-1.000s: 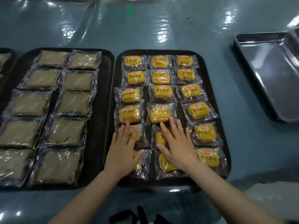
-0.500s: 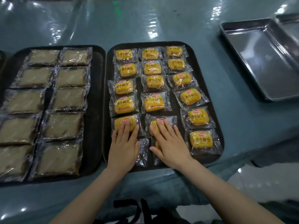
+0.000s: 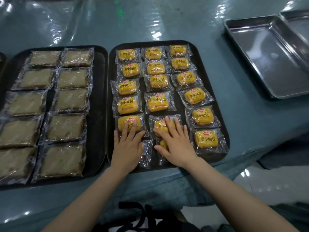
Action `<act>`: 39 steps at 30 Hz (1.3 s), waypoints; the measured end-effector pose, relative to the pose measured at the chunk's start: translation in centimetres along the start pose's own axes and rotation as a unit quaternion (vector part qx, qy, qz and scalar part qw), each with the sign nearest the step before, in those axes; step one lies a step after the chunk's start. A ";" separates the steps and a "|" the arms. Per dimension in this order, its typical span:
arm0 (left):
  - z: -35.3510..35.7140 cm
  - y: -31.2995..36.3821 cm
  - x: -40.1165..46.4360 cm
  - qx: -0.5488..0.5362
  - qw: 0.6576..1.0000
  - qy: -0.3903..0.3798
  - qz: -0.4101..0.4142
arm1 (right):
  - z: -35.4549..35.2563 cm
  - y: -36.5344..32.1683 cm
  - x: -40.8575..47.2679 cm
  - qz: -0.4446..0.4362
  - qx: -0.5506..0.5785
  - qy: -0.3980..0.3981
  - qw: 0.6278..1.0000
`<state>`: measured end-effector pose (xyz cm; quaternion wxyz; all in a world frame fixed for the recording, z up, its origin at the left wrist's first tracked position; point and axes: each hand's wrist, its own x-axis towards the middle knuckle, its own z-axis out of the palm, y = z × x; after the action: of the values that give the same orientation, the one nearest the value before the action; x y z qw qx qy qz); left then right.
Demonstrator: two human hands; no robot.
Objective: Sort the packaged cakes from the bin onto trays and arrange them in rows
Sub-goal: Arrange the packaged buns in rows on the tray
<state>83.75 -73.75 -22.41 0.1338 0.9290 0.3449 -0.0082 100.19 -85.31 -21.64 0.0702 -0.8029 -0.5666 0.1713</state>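
A black tray (image 3: 222,114) in the middle holds several yellow packaged cakes (image 3: 157,102) in three rows. My left hand (image 3: 127,148) lies flat with straight fingers on the two nearest cakes of the left row (image 3: 128,122). My right hand (image 3: 175,143) lies flat on the two nearest cakes of the middle row (image 3: 160,127). A second black tray (image 3: 98,114) at the left holds several brown packaged cakes (image 3: 66,128) in two rows.
An empty steel tray (image 3: 270,54) sits at the back right on the teal plastic-covered table (image 3: 150,19). The table's near edge runs just below the black trays. A dark strap lies at the bottom centre.
Both hands have slid slightly toward me on the near cakes. The view has tilted, so the trays sit higher and the steel tray shows more.
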 end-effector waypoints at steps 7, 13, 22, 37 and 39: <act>0.4 0.5 -0.4 -0.015 0.997 0.020 -0.071 | -0.1 0.1 0.5 0.004 -0.019 -0.001 1.000; 0.5 0.8 -0.5 -0.042 0.995 0.015 -0.088 | -0.5 0.6 0.7 -0.018 0.012 -0.026 0.999; -0.1 1.0 1.4 0.039 0.998 -0.024 -0.039 | -1.6 1.5 1.5 -0.054 0.020 -0.054 0.997; -2.0 2.5 2.3 -0.011 1.000 0.001 0.008 | -3.2 8.6 -1.0 0.156 -0.008 0.067 0.985; -2.3 3.2 3.0 -0.010 1.000 0.002 0.018 | -3.2 9.3 -0.9 0.153 -0.007 0.048 0.987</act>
<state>87.89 -73.60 -19.77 0.1423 0.9339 0.3280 -0.0008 109.27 -89.17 -21.33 0.0646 -0.8882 -0.4339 0.1368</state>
